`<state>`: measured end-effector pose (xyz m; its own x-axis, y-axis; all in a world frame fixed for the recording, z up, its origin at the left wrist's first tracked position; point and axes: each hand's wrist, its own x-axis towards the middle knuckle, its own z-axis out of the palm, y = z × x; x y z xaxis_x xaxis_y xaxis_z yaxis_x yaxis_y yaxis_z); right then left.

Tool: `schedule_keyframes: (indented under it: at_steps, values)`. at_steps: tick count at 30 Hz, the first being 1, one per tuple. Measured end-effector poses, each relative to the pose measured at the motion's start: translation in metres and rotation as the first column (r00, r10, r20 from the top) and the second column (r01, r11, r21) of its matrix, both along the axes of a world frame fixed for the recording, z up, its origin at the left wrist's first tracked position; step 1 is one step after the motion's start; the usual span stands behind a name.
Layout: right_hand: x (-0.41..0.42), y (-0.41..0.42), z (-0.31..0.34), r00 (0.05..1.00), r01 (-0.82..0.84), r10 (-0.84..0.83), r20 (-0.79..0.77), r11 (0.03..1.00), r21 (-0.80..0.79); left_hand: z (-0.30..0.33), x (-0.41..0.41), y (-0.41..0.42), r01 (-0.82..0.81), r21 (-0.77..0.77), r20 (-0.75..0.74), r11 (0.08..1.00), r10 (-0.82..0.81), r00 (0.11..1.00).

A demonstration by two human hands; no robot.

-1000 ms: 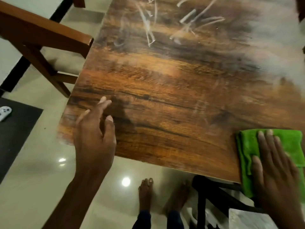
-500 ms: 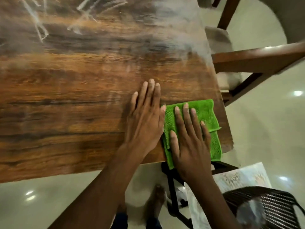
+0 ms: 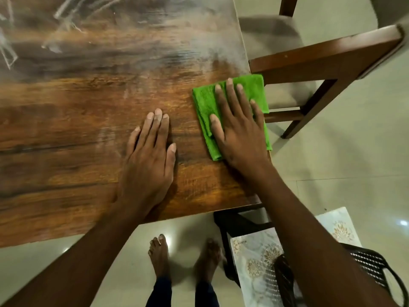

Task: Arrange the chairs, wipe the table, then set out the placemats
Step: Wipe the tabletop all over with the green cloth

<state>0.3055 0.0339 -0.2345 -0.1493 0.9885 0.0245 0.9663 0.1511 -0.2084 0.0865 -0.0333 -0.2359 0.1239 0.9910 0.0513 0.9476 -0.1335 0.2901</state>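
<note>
My right hand [image 3: 238, 129] lies flat, pressing the green cloth [image 3: 204, 100] at the counter's [image 3: 77, 129] three o'clock edge; my left hand [image 3: 148, 160] lies flat beside it. Placemats [image 3: 254, 262] lie on a black chair [image 3: 376, 264] at five o'clock.

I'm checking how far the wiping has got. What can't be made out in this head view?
- Table: its far and left parts are cut off by the frame, and glare washes out the far surface.
- Green cloth: the right hand covers its middle.
- Table under the left hand: hidden by the flat palm.
- Patterned placemats on the black chair: the right forearm hides part, so their number is unclear.
</note>
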Motion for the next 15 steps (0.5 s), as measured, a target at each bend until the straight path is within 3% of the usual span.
schedule_keyframes:
  at_steps: [8, 15]
  values:
    - [0.009, -0.118, 0.008, 1.000, -0.011, 0.011, -0.002, 0.997, -0.073, 0.005, 0.004, 0.002, -0.014, -0.019, 0.021, 1.000, 0.014, 1.000]
    - [0.008, -0.074, 0.001, 0.997, -0.076, 0.074, -0.030, 0.995, -0.066, 0.006, 0.006, 0.004, -0.002, -0.044, 0.008, 0.999, 0.002, 1.000]
